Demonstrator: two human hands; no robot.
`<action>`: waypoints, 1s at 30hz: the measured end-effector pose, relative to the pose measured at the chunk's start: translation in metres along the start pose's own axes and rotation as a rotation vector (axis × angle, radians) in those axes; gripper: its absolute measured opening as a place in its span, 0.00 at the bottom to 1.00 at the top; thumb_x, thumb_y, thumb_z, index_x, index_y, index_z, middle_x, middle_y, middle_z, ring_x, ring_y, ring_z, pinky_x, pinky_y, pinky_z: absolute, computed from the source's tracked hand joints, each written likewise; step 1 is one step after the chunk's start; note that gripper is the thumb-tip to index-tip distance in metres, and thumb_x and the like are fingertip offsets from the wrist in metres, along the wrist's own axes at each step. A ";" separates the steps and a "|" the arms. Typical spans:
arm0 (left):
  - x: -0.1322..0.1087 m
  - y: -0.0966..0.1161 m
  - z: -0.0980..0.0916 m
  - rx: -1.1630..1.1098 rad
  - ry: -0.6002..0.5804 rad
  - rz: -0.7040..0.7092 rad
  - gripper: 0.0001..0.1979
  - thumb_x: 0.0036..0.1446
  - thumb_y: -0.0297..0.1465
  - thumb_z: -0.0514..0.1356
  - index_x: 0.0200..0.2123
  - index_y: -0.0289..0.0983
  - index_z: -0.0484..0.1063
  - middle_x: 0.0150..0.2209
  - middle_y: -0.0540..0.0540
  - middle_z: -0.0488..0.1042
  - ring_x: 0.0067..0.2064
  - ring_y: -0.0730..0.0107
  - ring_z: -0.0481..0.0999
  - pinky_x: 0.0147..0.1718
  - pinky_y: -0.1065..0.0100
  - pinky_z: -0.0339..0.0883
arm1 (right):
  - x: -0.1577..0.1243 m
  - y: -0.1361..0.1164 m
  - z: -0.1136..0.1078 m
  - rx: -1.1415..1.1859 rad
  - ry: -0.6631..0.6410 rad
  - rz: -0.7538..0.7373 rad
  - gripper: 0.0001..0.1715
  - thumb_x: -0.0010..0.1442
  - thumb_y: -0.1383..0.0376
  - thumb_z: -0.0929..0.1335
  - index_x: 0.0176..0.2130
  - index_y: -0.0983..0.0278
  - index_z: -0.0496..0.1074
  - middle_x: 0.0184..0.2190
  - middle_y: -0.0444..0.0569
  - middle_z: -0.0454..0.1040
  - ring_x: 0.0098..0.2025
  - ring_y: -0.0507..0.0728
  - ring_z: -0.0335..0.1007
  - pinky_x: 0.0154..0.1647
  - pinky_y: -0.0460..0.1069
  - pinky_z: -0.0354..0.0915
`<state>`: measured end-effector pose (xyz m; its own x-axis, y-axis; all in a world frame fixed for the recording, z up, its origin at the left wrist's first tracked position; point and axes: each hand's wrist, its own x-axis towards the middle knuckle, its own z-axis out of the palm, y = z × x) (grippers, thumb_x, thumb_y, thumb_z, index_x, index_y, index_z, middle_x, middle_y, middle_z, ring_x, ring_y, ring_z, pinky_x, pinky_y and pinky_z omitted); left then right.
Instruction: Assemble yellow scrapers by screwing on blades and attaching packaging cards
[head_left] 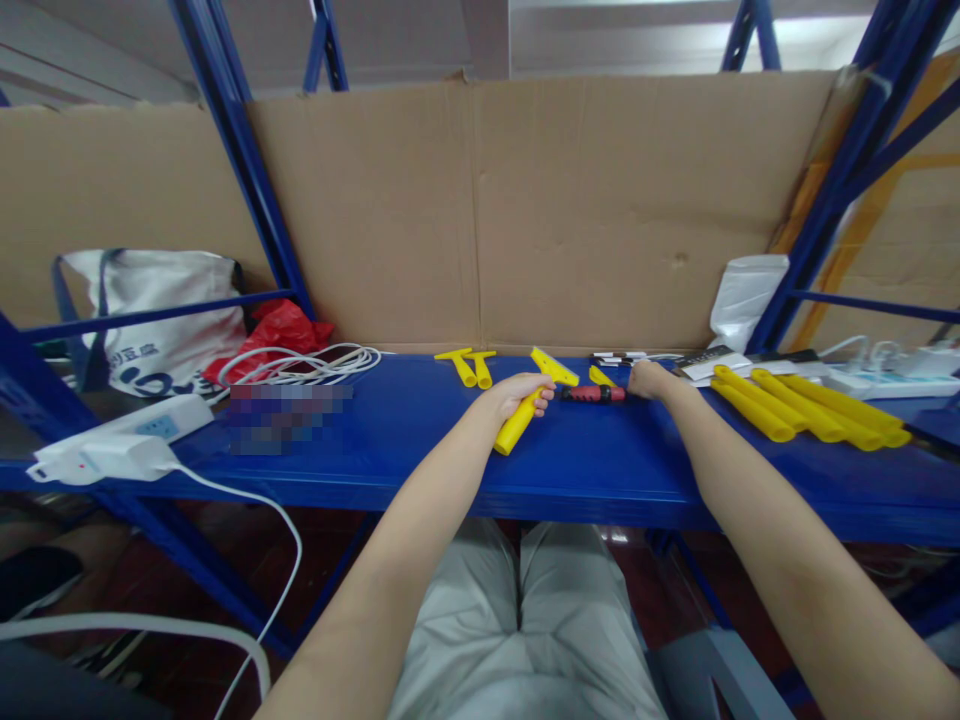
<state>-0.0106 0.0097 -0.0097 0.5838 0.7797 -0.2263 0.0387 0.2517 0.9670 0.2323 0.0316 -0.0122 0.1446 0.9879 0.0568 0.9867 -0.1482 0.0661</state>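
My left hand (526, 393) is wrapped round the yellow handle (514, 428) of a T-shaped scraper-like tool. Its wide yellow head (554, 368) shows beyond my fingers. Further right, my right hand (649, 381) is closed low over the shelf, its fingertips hidden from view. A red and black tool handle, like a screwdriver's (594, 394), lies between my hands, its right end close against my right fingers. Behind it shows a small yellow piece (601, 376). Two more yellow T-shaped tools (466, 368) lie to the left of my left hand.
Several yellow tubes (806, 405) lie at the right of the blue shelf (420, 440). Markers (619, 358) lie at the back. At left are a power strip (142, 435), coiled white cable (322, 362), a red bag (281, 335) and a cloth bag (169, 320). Cardboard (480, 210) stands behind.
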 end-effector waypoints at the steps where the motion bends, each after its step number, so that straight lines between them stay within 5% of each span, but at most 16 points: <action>1: 0.000 0.000 0.000 -0.005 0.005 -0.006 0.11 0.58 0.21 0.46 0.25 0.37 0.56 0.15 0.58 0.55 0.12 0.83 0.53 0.13 0.79 0.48 | -0.002 0.000 -0.001 0.009 -0.001 0.002 0.16 0.52 0.72 0.65 0.40 0.75 0.76 0.35 0.66 0.76 0.42 0.64 0.74 0.39 0.49 0.65; 7: -0.001 0.002 0.002 -0.008 0.071 -0.031 0.12 0.60 0.22 0.45 0.25 0.37 0.56 0.15 0.58 0.55 0.12 0.84 0.52 0.13 0.79 0.46 | -0.003 0.002 -0.001 0.112 0.098 -0.023 0.11 0.50 0.76 0.64 0.31 0.71 0.77 0.29 0.61 0.77 0.37 0.61 0.74 0.37 0.48 0.64; 12: -0.001 0.002 0.003 -0.017 0.108 -0.005 0.10 0.60 0.23 0.46 0.26 0.37 0.56 0.15 0.58 0.55 0.12 0.84 0.52 0.13 0.79 0.48 | 0.001 -0.007 -0.002 0.544 0.305 -0.140 0.07 0.49 0.74 0.66 0.30 0.67 0.73 0.29 0.51 0.76 0.33 0.54 0.71 0.33 0.44 0.64; 18: 0.000 0.000 0.004 -0.016 0.072 0.028 0.11 0.57 0.20 0.47 0.23 0.37 0.56 0.16 0.57 0.56 0.12 0.84 0.53 0.13 0.79 0.49 | -0.014 -0.050 -0.009 1.091 0.127 -0.347 0.07 0.47 0.72 0.69 0.29 0.64 0.67 0.23 0.42 0.70 0.23 0.47 0.63 0.24 0.42 0.61; 30: -0.001 -0.001 0.006 0.009 0.073 0.034 0.11 0.54 0.19 0.47 0.23 0.37 0.57 0.15 0.57 0.57 0.12 0.83 0.54 0.12 0.78 0.50 | -0.027 -0.065 -0.013 1.211 0.008 -0.301 0.11 0.47 0.77 0.69 0.29 0.64 0.65 0.19 0.39 0.68 0.19 0.46 0.59 0.20 0.41 0.57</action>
<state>-0.0064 0.0057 -0.0096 0.5244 0.8275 -0.2005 0.0269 0.2192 0.9753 0.1630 0.0141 -0.0048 -0.0953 0.9741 0.2052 0.4147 0.2262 -0.8814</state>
